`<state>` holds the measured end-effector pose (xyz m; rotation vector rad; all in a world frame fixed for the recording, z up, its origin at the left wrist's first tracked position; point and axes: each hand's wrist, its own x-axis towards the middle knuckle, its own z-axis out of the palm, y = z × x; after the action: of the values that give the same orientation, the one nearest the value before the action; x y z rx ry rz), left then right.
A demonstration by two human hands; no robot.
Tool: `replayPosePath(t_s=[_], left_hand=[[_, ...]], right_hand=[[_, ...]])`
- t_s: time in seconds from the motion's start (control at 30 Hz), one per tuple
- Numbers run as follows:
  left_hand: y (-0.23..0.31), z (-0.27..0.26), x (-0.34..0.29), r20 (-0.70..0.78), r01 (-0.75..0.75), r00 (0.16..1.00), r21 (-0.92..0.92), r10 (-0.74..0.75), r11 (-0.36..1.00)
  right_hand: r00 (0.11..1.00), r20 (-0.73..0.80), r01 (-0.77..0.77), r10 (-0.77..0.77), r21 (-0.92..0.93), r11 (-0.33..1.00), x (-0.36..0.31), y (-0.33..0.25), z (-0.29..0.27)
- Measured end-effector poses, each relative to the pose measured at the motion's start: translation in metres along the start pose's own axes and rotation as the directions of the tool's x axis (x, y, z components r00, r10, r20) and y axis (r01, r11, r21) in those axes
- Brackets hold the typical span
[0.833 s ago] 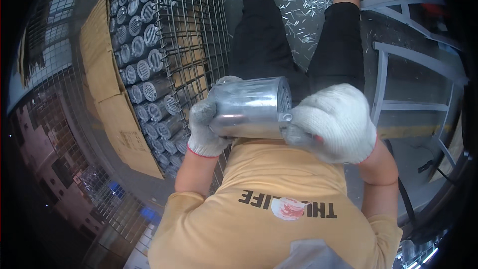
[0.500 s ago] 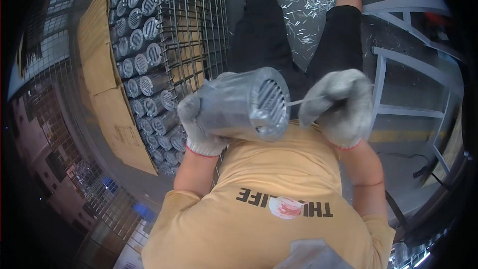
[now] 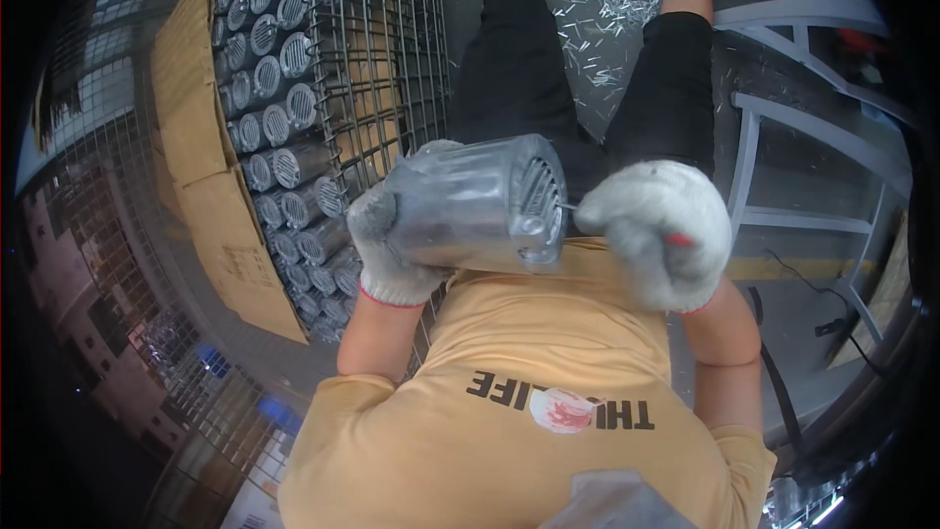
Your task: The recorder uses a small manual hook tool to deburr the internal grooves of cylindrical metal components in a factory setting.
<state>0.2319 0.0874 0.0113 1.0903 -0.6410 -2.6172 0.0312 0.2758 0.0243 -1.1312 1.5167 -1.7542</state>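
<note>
My left hand (image 3: 397,245), in a white-grey knit glove, wraps around the far-left end of a grey metal cylinder (image 3: 460,204), which lies level before my belly. A slotted, grille-like end face (image 3: 540,198) of the cylinder points right. My gloved right hand (image 3: 666,230) is closed in a fist around a hand tool with a thin metal shaft (image 3: 568,206). The shaft's tip is at the slotted face; whether it enters a slot I cannot tell. A red spot shows within the fist, the rest of the handle being hidden.
On the left, a wire cage (image 3: 377,69) holds stacked cylinders (image 3: 286,167) of the same kind, with a cardboard sheet (image 3: 211,157) along them. Small bright metal slivers (image 3: 607,0) litter the floor between my feet. Pale metal frames (image 3: 803,216) stand at right, beside a black cable (image 3: 832,325).
My right hand has turned and shifted slightly, bringing the fist closer to the end face. The cylinder has tilted a little, its slotted face turning more side-on.
</note>
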Motion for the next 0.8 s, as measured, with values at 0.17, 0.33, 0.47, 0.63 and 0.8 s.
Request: replayPosePath(t_s=[0.17,0.33,0.47,0.63,0.8], left_hand=[[-0.002,0.009,-0.001,-0.060,-0.084,0.994,0.161,0.095,0.983],[-0.002,0.003,0.007,0.107,-0.125,0.986,-0.004,0.125,0.992],[-0.016,-0.001,0.046,0.587,0.195,0.802,-0.429,0.109,0.882],[-0.032,-0.035,0.096,0.492,0.271,0.870,-0.455,-0.014,0.848],[-0.023,0.056,0.101,0.534,0.180,0.846,-0.293,0.004,0.939]], right_hand=[[0.916,-0.027,-0.381,0.401,0.255,0.889,0.008,0.016,0.016],[0.855,0.142,-0.442,0.498,0.701,0.560,0.003,0.011,0.018],[0.959,0.250,-0.283,0.132,0.861,0.423,0.004,-0.005,0.006],[0.997,-0.070,0.047,-0.024,0.356,0.933,0.028,-0.024,0.009],[0.974,-0.202,-0.196,0.107,-0.495,0.847,0.076,-0.049,0.034]])
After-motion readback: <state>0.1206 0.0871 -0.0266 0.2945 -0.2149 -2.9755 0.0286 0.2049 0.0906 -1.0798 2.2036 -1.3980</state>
